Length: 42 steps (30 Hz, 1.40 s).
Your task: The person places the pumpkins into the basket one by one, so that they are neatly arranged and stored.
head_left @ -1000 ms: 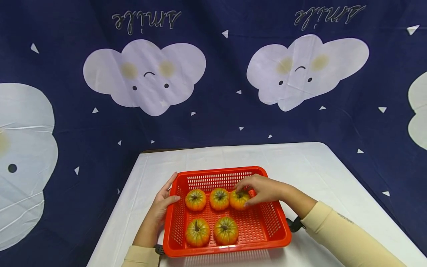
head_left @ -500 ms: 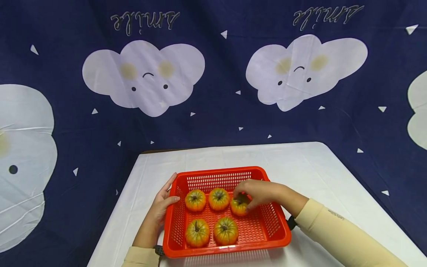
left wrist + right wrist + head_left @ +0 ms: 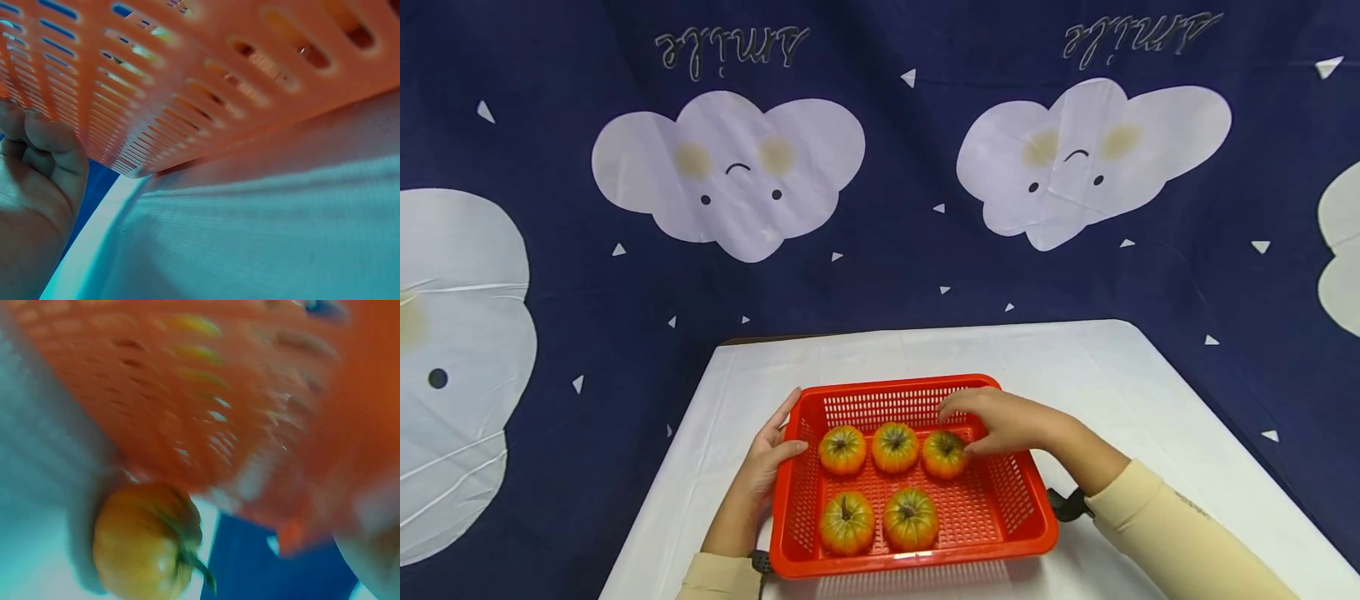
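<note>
A red plastic basket (image 3: 913, 563) with slotted walls holds several small orange-green pumpkins. Three stand in the back row: a left one (image 3: 842, 451), a middle one (image 3: 895, 448) and a right one (image 3: 945, 456). Two more, a pumpkin (image 3: 847, 523) and its neighbour (image 3: 911, 520), sit in front. My left hand (image 3: 758, 468) grips the basket's left rim, thumb over the inner side and fingers outside. Over the back right corner, my right hand (image 3: 1009, 422) has its fingers spread, thumb tip right beside the back-row right pumpkin, holding nothing.
The basket stands on a table (image 3: 1052, 358) covered in white cloth. Outside the basket wall, the right wrist view shows another pumpkin (image 3: 147, 544) lying on the cloth. A dark blue curtain (image 3: 895, 292) with clouds hangs behind the table.
My right hand has let go of the back-row right pumpkin, spread its fingers and drawn slightly up and right. That pumpkin rests on the basket floor. My left hand stays on the rim.
</note>
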Each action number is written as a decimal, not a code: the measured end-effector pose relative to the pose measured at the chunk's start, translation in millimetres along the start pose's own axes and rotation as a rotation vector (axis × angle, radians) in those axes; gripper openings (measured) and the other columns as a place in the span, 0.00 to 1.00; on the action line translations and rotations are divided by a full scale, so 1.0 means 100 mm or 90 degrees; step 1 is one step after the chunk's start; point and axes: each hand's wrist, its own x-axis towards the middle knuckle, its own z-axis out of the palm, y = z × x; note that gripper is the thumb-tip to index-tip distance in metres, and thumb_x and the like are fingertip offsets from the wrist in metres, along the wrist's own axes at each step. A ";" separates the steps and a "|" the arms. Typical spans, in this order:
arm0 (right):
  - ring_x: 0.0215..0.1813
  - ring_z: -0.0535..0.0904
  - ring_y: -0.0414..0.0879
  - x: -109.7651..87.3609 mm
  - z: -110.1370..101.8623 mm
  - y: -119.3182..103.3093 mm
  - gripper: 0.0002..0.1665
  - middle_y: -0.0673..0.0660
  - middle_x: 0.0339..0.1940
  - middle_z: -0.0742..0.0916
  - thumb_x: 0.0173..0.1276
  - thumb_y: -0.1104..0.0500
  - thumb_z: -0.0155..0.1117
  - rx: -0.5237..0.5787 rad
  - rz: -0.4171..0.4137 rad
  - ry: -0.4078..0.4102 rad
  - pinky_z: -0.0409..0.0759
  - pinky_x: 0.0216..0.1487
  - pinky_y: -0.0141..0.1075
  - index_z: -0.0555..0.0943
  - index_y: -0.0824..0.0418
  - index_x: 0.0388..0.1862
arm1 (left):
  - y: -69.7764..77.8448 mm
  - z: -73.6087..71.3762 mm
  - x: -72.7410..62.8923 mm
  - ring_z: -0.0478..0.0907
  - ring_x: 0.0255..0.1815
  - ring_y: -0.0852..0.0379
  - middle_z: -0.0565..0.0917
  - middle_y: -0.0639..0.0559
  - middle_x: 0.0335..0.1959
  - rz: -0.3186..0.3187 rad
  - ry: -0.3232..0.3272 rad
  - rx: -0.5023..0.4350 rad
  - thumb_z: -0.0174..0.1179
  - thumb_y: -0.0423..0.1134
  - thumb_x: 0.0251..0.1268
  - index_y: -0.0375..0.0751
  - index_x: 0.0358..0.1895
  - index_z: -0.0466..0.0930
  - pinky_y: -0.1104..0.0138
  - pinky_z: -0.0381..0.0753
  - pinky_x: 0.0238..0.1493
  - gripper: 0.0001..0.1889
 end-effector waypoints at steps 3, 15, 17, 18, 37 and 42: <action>0.67 0.79 0.52 -0.31 -0.11 0.15 0.27 0.54 0.65 0.84 0.65 0.60 0.80 0.053 0.004 0.153 0.79 0.67 0.53 0.84 0.60 0.62 | 0.00 0.02 0.02 0.65 0.75 0.29 0.64 0.34 0.79 -0.001 -0.012 0.007 0.55 0.20 0.70 0.53 0.87 0.50 0.42 0.81 0.57 0.47; 0.79 0.65 0.46 -1.34 0.24 0.52 0.51 0.62 0.77 0.74 0.57 0.57 0.86 0.228 0.113 0.195 0.60 0.72 0.26 0.71 0.57 0.79 | 0.02 -0.01 0.02 0.63 0.76 0.28 0.63 0.34 0.80 0.003 -0.021 0.002 0.54 0.20 0.69 0.52 0.88 0.48 0.43 0.81 0.57 0.47; 0.82 0.60 0.53 -1.37 0.37 0.51 0.54 0.66 0.81 0.68 0.56 0.54 0.86 0.234 0.103 0.158 0.60 0.73 0.33 0.70 0.56 0.80 | 0.02 -0.01 0.03 0.63 0.76 0.28 0.63 0.34 0.80 0.007 -0.022 0.000 0.55 0.20 0.69 0.52 0.87 0.49 0.43 0.81 0.58 0.47; 0.83 0.57 0.57 -1.37 0.42 0.51 0.53 0.67 0.82 0.65 0.57 0.54 0.85 0.234 0.097 0.148 0.60 0.74 0.37 0.70 0.55 0.80 | 0.02 -0.02 0.03 0.63 0.76 0.28 0.63 0.34 0.80 0.008 -0.020 0.001 0.55 0.20 0.69 0.53 0.87 0.49 0.43 0.81 0.58 0.47; 0.74 0.71 0.46 -0.98 0.61 0.83 0.25 0.62 0.70 0.79 0.70 0.66 0.74 0.245 0.100 0.289 0.63 0.73 0.29 0.78 0.56 0.63 | -0.02 -0.04 0.01 0.64 0.75 0.29 0.62 0.33 0.80 0.014 -0.030 0.005 0.53 0.20 0.71 0.51 0.88 0.46 0.41 0.79 0.59 0.46; 0.68 0.77 0.53 -0.88 0.61 0.83 0.26 0.62 0.65 0.82 0.69 0.67 0.75 0.261 0.143 0.334 0.74 0.71 0.51 0.75 0.62 0.61 | -0.03 -0.05 0.00 0.65 0.74 0.28 0.62 0.32 0.80 0.019 -0.034 0.009 0.53 0.20 0.72 0.52 0.88 0.46 0.41 0.79 0.59 0.46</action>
